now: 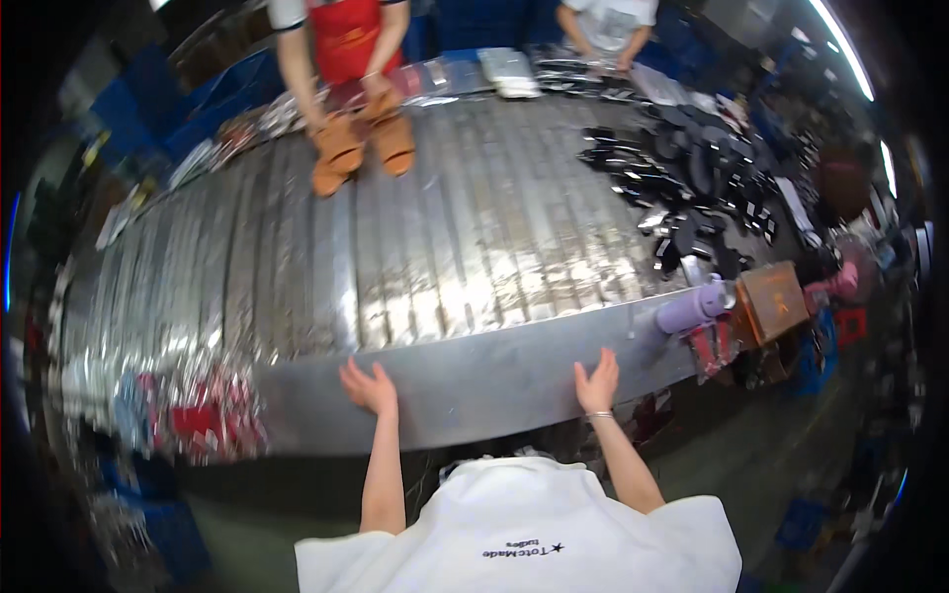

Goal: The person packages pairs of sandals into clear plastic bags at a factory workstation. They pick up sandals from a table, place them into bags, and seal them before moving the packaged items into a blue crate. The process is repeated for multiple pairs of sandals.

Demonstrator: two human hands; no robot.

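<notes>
My left hand (370, 386) is held over the grey metal ledge (474, 383) along the near side of a slatted conveyor (465, 227). Its fingers are apart and nothing is in them. Farther right, my right hand (597, 383) is also above the ledge, fingers spread and holding nothing. Whether either hand touches the metal I cannot tell. Across the conveyor, a person in a red apron (346, 44) has both hands on a pair of orange-brown open-toe shoes (338, 158), standing on the slats at the far left.
Black shoes or shoe parts (702, 168) lie piled at the right. A lilac bottle (692, 309) lies on the ledge beside an orange-brown box (774, 301). Clear plastic packets with red pieces (203, 415) cover the left end. A second person (608, 30) works at the far side.
</notes>
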